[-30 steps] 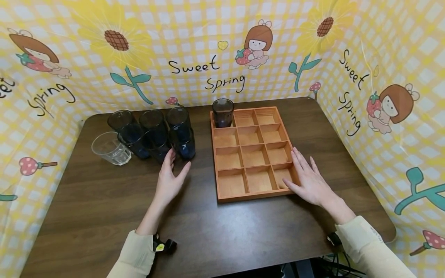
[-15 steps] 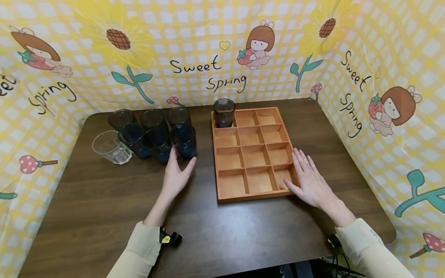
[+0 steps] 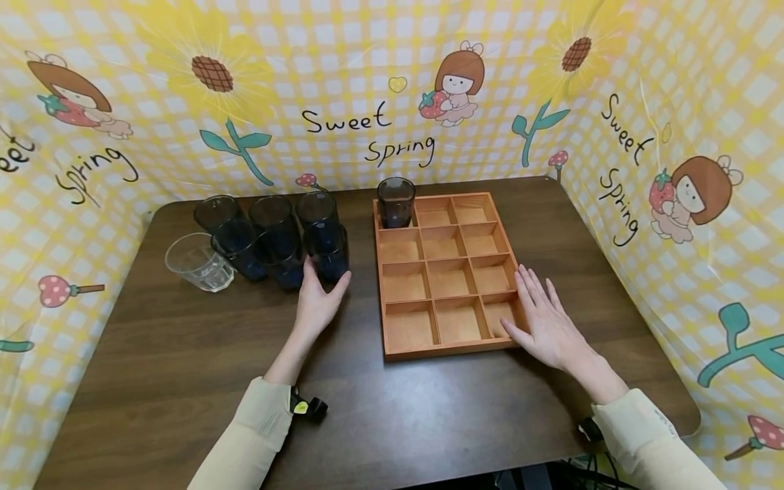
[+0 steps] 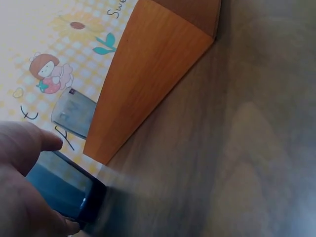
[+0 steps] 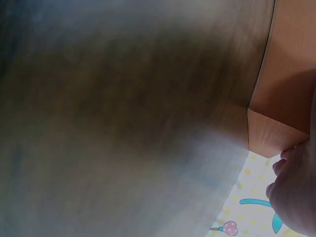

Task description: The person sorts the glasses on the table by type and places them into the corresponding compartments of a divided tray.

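Observation:
A dark blue-tinted glass (image 3: 327,252) stands at the front right of a cluster of similar glasses. My left hand (image 3: 318,303) holds it low down, thumb on its right side and fingers between it and the neighbouring glass (image 3: 286,262). In the left wrist view, the held glass (image 4: 64,185) lies between thumb and fingers. My right hand (image 3: 548,330) rests with extended fingers on the right edge of a wooden compartment tray (image 3: 450,350). One dark glass (image 3: 396,204) stands in the tray's back left compartment.
A clear glass (image 3: 199,262) stands at the left of the cluster, beside several dark glasses (image 3: 223,218). A patterned cloth (image 3: 343,82) surrounds the back and sides of the brown table (image 3: 184,381). Cables (image 3: 591,473) hang below the front right edge.
My left hand has shifted right and slightly forward, its thumb coming up to the side of the front right glass. My right hand has stayed on the tray edge.

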